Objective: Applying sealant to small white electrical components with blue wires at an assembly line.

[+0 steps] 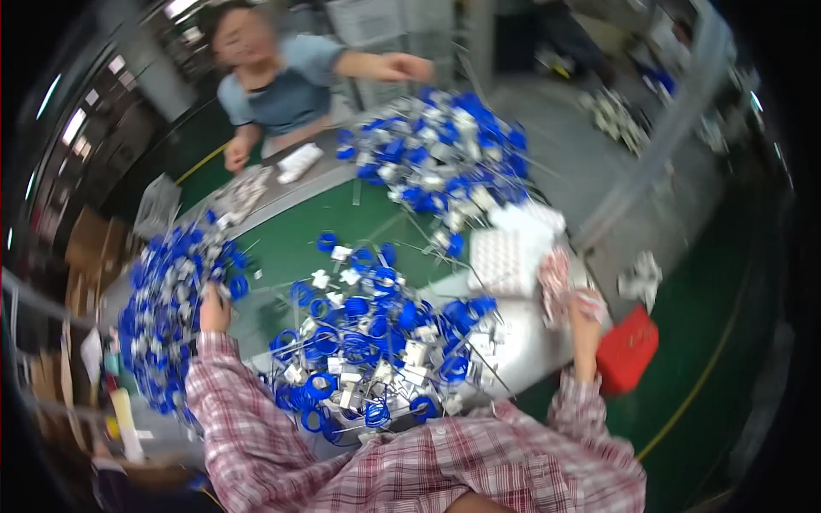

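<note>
My left hand (214, 312) is at the inner edge of a long heap of blue coiled cables with white and grey ends (162, 316). Its fingers are closed together, and what they pinch is too blurred to name. Out to the right, my right hand (586, 329) is closed at a small pale thing, beside a pink-and-white bundle (554, 278) at the table's edge; blur hides what that pale thing is. Between my arms lies a looser pile of blue cable coils (355, 342) with white connector blocks and thin grey leads.
Across the table a co-worker (286, 90) reaches an arm over another heap of blue cables (436, 154). A white patterned pad (500, 261) lies right of centre. Beside my right hand hangs a red container (629, 350). A metal post (650, 162) rises at the right.
</note>
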